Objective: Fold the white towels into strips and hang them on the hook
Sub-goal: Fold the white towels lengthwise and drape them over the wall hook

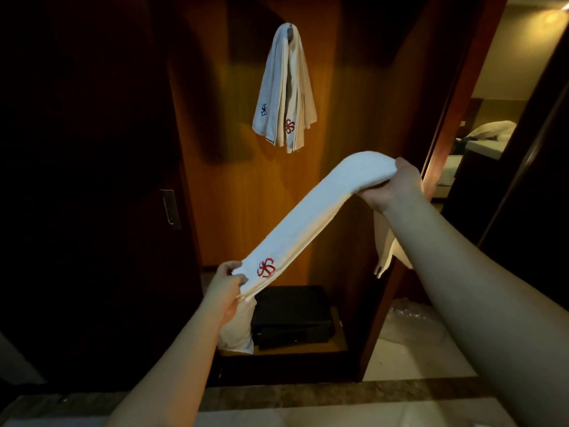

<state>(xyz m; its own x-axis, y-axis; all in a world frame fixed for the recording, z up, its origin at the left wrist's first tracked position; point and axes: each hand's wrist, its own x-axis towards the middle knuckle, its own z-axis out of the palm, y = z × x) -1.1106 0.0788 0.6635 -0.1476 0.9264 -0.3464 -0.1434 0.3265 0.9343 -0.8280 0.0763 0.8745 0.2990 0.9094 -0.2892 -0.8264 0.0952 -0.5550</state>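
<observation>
Here both hands' fingers grip folded towel (311,217); red flower logo (266,267), no lettering.

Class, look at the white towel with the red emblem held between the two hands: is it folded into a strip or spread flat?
Folded: the white towel with the red emblem forms a narrow strip, layered edges showing, between the left hand and right hand.

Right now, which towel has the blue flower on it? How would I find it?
Look at the lit wooden wall ahead, where a bunch of white towels hangs from one hook. The blue-flower towel is the leftmost strip in that bunch. Its neighbour and the towel held in both hands carry red flowers instead.
</observation>
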